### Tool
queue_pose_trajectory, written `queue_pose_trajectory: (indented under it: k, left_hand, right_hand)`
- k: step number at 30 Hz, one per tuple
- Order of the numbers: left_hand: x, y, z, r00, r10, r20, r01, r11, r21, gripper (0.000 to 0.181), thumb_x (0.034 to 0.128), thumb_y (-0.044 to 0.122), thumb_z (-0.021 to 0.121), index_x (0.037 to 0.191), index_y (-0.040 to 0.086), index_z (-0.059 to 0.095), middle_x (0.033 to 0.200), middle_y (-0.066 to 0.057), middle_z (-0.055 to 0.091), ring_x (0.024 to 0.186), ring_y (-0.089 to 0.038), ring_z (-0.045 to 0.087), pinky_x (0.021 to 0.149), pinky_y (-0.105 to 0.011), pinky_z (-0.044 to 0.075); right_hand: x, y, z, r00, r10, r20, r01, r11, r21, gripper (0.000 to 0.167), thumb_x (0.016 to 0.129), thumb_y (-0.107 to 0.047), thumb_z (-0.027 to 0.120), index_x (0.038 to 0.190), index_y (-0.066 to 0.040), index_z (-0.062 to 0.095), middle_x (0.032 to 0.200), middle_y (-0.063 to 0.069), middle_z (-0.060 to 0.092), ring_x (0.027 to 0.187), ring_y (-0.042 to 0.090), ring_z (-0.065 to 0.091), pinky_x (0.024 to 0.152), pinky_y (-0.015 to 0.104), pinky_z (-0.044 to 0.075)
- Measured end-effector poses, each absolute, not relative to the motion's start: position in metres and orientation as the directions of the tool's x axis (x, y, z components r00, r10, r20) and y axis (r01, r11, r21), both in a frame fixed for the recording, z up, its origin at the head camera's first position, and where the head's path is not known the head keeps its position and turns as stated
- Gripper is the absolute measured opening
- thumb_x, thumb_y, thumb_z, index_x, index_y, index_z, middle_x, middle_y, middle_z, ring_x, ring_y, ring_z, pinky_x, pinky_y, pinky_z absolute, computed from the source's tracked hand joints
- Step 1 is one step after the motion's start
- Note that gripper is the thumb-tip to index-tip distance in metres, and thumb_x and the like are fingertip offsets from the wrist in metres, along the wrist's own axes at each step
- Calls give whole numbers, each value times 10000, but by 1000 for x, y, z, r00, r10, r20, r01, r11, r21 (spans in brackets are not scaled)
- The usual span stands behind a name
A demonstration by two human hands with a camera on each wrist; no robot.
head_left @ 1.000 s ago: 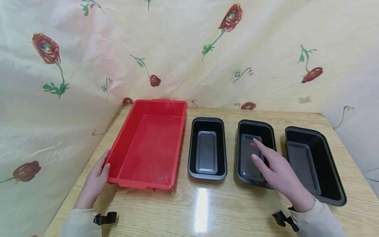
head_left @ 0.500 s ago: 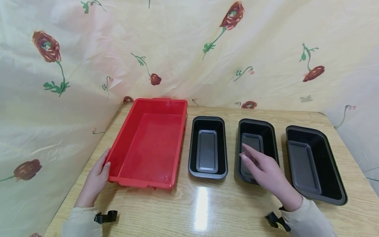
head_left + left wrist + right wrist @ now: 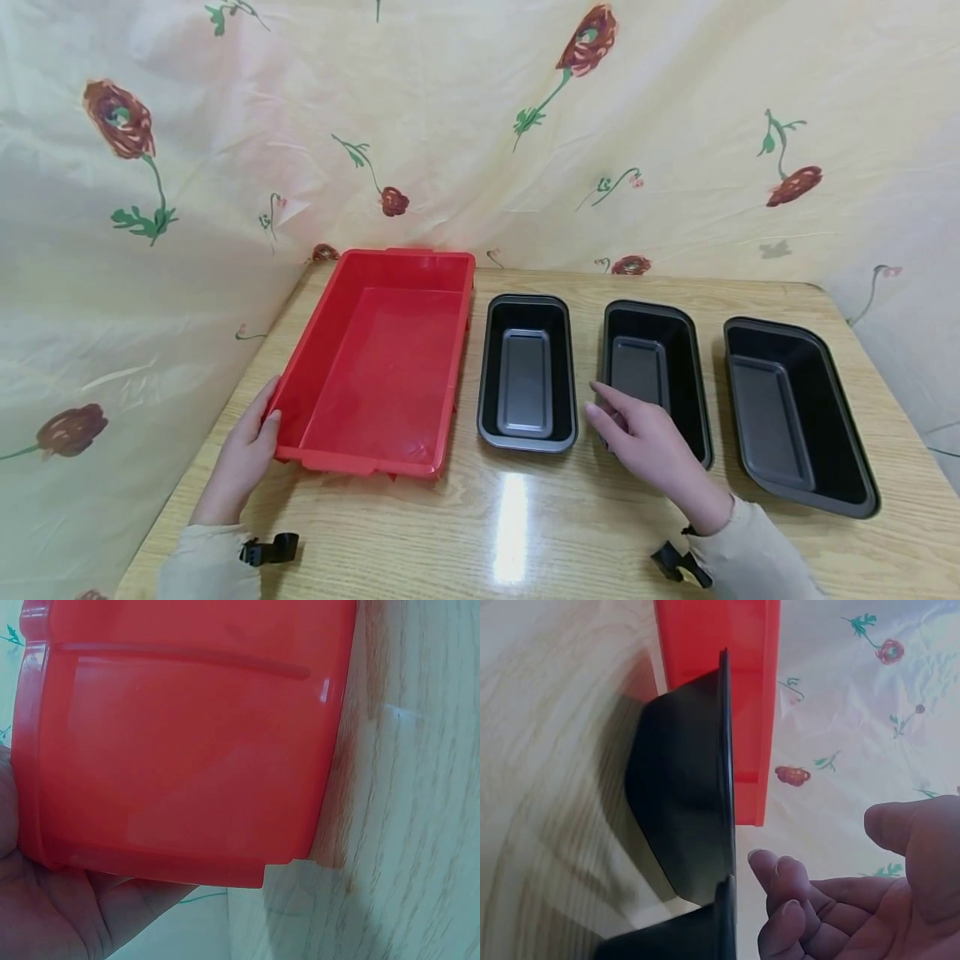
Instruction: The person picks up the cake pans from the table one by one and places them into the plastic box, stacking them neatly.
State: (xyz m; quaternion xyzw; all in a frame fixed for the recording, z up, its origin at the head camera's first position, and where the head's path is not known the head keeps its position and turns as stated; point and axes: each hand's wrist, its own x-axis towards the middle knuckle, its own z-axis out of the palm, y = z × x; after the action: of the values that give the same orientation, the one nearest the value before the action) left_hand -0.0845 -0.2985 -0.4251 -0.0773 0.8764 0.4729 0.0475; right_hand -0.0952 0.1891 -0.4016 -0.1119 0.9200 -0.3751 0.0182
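Observation:
A deep red plastic tray (image 3: 390, 375) lies on the table at the left. My left hand (image 3: 243, 442) grips its near left corner, thumb at the rim and fingers along the outer side; the left wrist view shows the hand (image 3: 67, 907) against the red wall (image 3: 180, 765). My right hand (image 3: 648, 437) hovers over the near left part of the middle black loaf pan (image 3: 637, 367), holding nothing, fingers loosely bent. In the right wrist view the hand (image 3: 855, 900) is apart from the pans. The left loaf pan (image 3: 525, 383) stands just left of my right fingertips.
A third black loaf pan (image 3: 772, 417) stands at the right of the wooden table (image 3: 405, 533), slightly turned. Floral cloth (image 3: 450, 125) hangs behind and at the sides. Bare wood lies in front of the tray and pans.
My right hand has moved left and a little toward the near side, from the right part of the middle loaf pan to its left edge. My left hand and the tray have stayed put.

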Motion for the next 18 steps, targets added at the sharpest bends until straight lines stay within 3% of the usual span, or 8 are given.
queue_pose_trajectory:
  k: [7, 18]
  left_hand:
    - [-84, -297, -423, -983, -96, -153, -181, 540, 822, 568, 1069, 216, 321, 1583, 181, 83, 1550, -247, 223, 1295, -461, 359, 971, -566, 434]
    - [-83, -298, -424, -987, -88, -133, -159, 546, 823, 565, 1067, 206, 325, 1582, 167, 96, 1535, -261, 242, 1269, -465, 377, 929, -507, 477]
  right_hand:
    - [-96, 183, -410, -976, -215, 40, -185, 714, -675, 503, 1009, -349, 535, 1318, 47, 566, 682, -34, 502, 534, 93, 419, 464, 262, 357]
    - [-95, 171, -413, -978, -209, 7, -169, 771, -614, 480, 988, -248, 580, 1298, 117, 552, 569, -56, 444, 480, 91, 364, 450, 258, 338]
